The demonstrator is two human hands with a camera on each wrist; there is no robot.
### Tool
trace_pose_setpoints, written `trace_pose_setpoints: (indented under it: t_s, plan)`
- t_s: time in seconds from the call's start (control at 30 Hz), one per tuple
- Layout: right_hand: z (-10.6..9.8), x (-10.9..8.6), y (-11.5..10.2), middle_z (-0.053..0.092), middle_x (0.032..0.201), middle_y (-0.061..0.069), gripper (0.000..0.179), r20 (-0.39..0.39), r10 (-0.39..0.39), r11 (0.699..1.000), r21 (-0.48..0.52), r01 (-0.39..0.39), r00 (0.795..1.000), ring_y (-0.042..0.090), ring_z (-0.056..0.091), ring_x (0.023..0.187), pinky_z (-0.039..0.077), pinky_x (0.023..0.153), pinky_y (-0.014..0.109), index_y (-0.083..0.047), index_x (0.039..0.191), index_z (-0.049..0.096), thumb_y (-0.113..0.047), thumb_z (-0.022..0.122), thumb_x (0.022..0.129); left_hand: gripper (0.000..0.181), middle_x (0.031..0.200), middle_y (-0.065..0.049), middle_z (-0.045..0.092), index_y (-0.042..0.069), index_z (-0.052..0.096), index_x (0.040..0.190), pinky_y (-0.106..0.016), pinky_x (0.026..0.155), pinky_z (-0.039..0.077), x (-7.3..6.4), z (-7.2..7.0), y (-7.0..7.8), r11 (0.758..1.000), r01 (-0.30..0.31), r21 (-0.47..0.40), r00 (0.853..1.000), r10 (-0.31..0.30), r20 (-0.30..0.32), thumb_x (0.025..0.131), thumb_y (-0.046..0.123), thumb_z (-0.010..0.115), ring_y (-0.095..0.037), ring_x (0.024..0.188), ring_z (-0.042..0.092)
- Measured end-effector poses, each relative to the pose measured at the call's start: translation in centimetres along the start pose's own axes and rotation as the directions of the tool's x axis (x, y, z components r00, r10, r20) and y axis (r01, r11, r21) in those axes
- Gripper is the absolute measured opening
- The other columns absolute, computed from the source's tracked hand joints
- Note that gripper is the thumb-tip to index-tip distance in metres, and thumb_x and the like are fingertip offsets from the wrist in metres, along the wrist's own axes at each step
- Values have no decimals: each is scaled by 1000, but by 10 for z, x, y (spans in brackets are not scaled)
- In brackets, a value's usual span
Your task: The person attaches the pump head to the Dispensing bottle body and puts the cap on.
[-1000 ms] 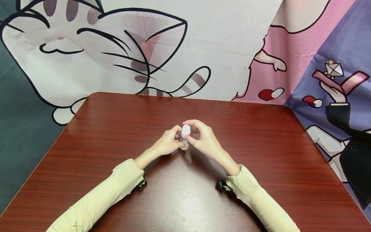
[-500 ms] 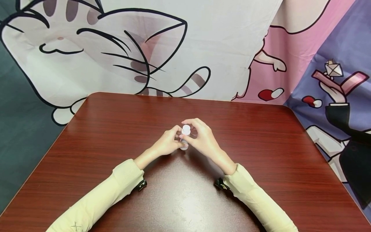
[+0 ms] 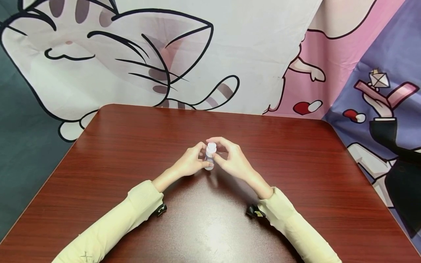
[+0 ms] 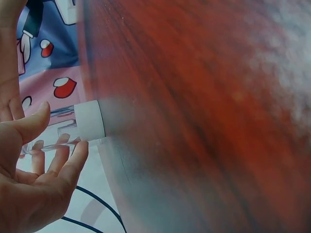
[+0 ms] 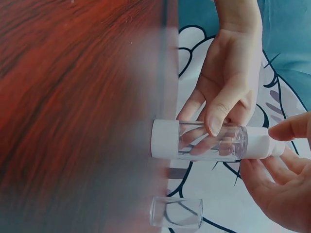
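A clear pump bottle (image 3: 211,150) with a white base and white top stands upright on the table. My left hand (image 3: 189,160) grips its transparent body, thumb on the near side and fingers behind, as the right wrist view shows. Around the white pump head (image 5: 258,142) are the thumb and fingers of my right hand (image 3: 234,159). In the left wrist view the white base (image 4: 90,120) meets the tabletop, and the bottle's upper part lies out past the frame's left side.
A small clear cap (image 5: 177,212) stands on the table beside the bottle, mostly behind my right hand in the head view. The red-brown wooden table (image 3: 131,131) reaches back to a printed cartoon cloth (image 3: 256,54).
My right thumb swung left across the white top half a second ago and is now back at its right side; the right wrist shifted with it. The left hand and bottle stayed put.
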State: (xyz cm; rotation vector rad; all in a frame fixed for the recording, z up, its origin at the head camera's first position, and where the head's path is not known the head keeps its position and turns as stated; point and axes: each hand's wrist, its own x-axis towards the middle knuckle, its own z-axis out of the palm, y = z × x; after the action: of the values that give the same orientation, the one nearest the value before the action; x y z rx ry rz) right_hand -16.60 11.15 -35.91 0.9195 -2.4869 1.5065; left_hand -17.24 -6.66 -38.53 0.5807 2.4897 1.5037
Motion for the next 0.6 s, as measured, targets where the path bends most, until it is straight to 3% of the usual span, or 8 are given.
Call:
trace_pose_setpoints:
  t_s: [0.17, 0.6]
  plan:
    - [-1, 0, 2, 69, 110, 17, 38, -8, -3, 1000, -17, 3, 1000, 28, 66, 99, 56, 90, 41, 1, 122, 59, 6, 64, 84, 38, 107, -21, 66, -3, 48, 109, -30, 85, 58, -1, 0, 1, 1000, 0, 1, 1000, 0, 4, 81, 1, 74, -29, 101, 66]
    - [0, 1, 6, 67, 102, 7, 36, -65, -28, 996, -82, 23, 997, 19, 66, 87, 58, 81, 37, -6, 115, 62, -4, 73, 81, 38, 108, -19, 66, -2, 49, 109, -29, 86, 58, 0, 0, 0, 1000, 8, -13, 1000, -8, 8, 81, 3, 74, -28, 103, 66]
